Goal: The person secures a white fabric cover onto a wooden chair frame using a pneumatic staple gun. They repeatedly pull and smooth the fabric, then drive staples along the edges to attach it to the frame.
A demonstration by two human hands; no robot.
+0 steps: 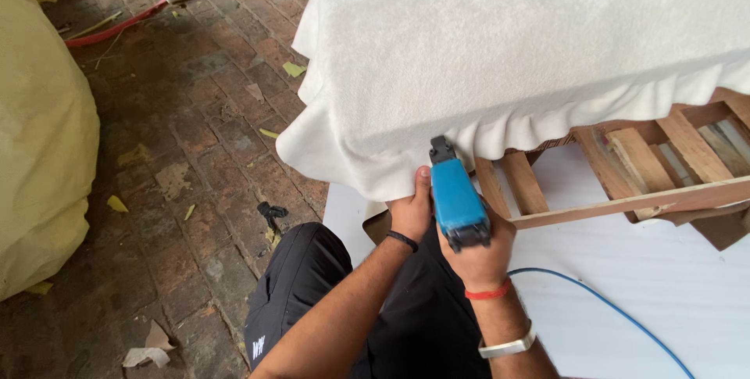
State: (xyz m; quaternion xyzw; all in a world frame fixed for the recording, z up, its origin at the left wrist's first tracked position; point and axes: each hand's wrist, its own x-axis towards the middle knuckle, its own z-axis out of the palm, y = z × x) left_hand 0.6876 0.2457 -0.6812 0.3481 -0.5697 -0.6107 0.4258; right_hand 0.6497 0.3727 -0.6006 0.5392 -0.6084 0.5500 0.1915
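My right hand grips a blue stapler, its nose up at twelve o'clock against the white padding draped over the wood frame. My left hand sits just at nine o'clock of the stapler, thumb pinching the padding's hem. A blue hose trails off toward four o'clock across the white sheet.

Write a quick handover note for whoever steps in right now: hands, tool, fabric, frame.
Right hand grips the blue staple gun, nose up against the white fabric's hanging edge.
Left hand pinches that edge beside the gun.
Fabric drapes over the wooden frame; to the right its edge hangs loose and wavy, slats bare.
Blue hose trails across the white sheet.
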